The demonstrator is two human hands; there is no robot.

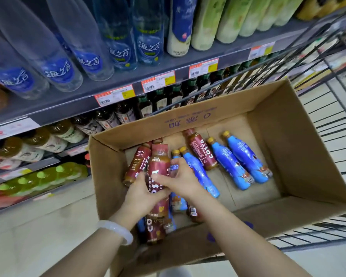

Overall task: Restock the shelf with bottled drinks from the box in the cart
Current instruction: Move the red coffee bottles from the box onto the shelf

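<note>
An open cardboard box (300, 136) sits in a wire cart (340, 120) and holds several red Costa bottles and several blue bottles lying on their sides. My left hand (142, 194) grips an upright red Costa bottle (159, 162) over the box's near left part. My right hand (180, 180) crosses in front of that bottle; its fingers touch the red bottle and pinch the blue label of a blue bottle (174, 167) just behind. Another red bottle (203, 152) and two blue bottles (246, 158) lie farther right.
Grey shelves (128, 80) run along the left and top with price tags. Clear blue-label bottles stand on the upper shelf, dark tea bottles (160, 100) and yellow-capped ones (38, 140) below, green-capped bottles (48, 176) lowest. Pale floor lies under the cart.
</note>
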